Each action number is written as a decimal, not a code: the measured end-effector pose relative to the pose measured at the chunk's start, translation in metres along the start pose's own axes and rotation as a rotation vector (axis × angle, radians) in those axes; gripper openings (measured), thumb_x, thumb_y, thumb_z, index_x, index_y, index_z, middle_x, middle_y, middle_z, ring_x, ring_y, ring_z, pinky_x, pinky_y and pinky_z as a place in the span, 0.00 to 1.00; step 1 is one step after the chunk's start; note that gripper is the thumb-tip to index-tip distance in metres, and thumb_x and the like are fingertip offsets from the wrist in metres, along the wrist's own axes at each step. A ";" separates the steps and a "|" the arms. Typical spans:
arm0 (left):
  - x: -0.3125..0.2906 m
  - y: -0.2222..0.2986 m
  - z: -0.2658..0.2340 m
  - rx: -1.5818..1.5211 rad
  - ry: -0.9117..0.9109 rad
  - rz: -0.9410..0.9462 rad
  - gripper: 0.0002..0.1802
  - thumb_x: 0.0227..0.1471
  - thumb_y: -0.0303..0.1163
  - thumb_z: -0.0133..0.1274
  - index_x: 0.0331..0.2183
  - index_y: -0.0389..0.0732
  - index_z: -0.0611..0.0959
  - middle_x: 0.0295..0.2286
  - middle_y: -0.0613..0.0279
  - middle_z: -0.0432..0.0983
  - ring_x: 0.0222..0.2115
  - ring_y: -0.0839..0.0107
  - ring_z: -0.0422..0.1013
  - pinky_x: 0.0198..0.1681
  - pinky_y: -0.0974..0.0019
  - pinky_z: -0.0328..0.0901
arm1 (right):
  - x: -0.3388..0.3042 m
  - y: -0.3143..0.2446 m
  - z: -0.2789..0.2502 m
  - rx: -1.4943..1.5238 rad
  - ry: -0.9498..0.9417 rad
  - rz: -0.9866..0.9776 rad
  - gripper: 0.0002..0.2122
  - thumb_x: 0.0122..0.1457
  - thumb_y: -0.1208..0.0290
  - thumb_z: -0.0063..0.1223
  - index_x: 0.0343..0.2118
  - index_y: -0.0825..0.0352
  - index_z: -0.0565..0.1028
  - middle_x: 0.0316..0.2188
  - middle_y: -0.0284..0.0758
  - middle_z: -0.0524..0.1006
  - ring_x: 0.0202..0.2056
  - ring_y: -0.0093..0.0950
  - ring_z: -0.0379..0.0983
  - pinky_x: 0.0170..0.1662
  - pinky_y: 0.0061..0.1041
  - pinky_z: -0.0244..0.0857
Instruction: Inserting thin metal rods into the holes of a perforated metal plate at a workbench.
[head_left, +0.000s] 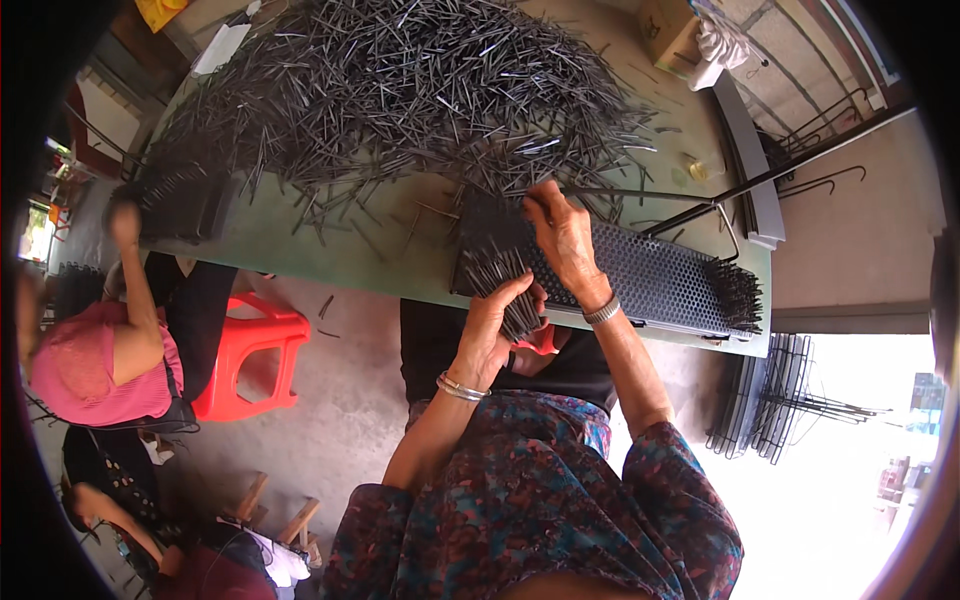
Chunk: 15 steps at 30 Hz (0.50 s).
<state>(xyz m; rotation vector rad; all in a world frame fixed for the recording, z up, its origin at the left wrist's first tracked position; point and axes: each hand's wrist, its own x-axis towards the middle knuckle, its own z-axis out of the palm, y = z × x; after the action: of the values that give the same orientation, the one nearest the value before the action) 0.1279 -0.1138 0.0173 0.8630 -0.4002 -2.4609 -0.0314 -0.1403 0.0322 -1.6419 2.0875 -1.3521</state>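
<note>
A bundle of thin black rods (498,285) is gripped in my left hand (490,325), its thumb laid across them. My right hand (566,240) is over the left part of a black perforated tray (650,268), fingers closed in a pinch. Whatever is between those fingertips is too small or hidden to make out. Several black rods stand upright in the tray's right end (738,297). The tray lies along the table's near edge, its left part partly covered by my hands.
A large heap of loose black rods (430,85) covers the green table (300,235). Metal bars (690,212) reach over the tray from the right. On the left are another person in pink (105,365), a red stool (255,355) and another dark tray (190,205).
</note>
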 end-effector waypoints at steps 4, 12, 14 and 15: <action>-0.004 0.004 0.011 0.050 0.029 0.054 0.10 0.52 0.34 0.56 0.37 0.40 0.78 0.27 0.59 0.78 0.25 0.70 0.75 0.28 0.63 0.71 | 0.007 -0.001 0.001 -0.070 -0.017 -0.054 0.06 0.55 0.74 0.56 0.36 0.66 0.75 0.24 0.39 0.78 0.25 0.33 0.77 0.28 0.27 0.67; -0.004 0.005 0.017 0.131 0.122 0.145 0.08 0.50 0.32 0.57 0.32 0.38 0.80 0.24 0.58 0.78 0.21 0.70 0.74 0.22 0.68 0.70 | 0.007 0.005 -0.008 -0.184 -0.127 -0.092 0.08 0.56 0.70 0.55 0.36 0.67 0.77 0.22 0.40 0.78 0.24 0.32 0.77 0.29 0.26 0.68; -0.005 0.006 0.018 0.148 0.119 0.144 0.09 0.50 0.33 0.58 0.32 0.38 0.80 0.24 0.58 0.78 0.21 0.71 0.74 0.21 0.68 0.69 | 0.004 -0.003 -0.025 -0.018 -0.188 0.055 0.09 0.57 0.70 0.55 0.37 0.69 0.77 0.22 0.38 0.78 0.24 0.28 0.76 0.29 0.24 0.68; -0.006 0.006 0.017 0.160 0.126 0.144 0.09 0.50 0.33 0.58 0.32 0.38 0.80 0.24 0.59 0.78 0.21 0.71 0.74 0.21 0.69 0.69 | 0.000 -0.010 -0.032 0.154 -0.257 0.203 0.09 0.57 0.70 0.56 0.38 0.70 0.78 0.22 0.35 0.78 0.24 0.24 0.75 0.29 0.22 0.68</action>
<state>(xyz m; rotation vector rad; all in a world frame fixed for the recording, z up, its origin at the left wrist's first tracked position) 0.1234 -0.1136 0.0362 1.0121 -0.5986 -2.2528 -0.0441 -0.1231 0.0584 -1.4146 1.8925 -1.1396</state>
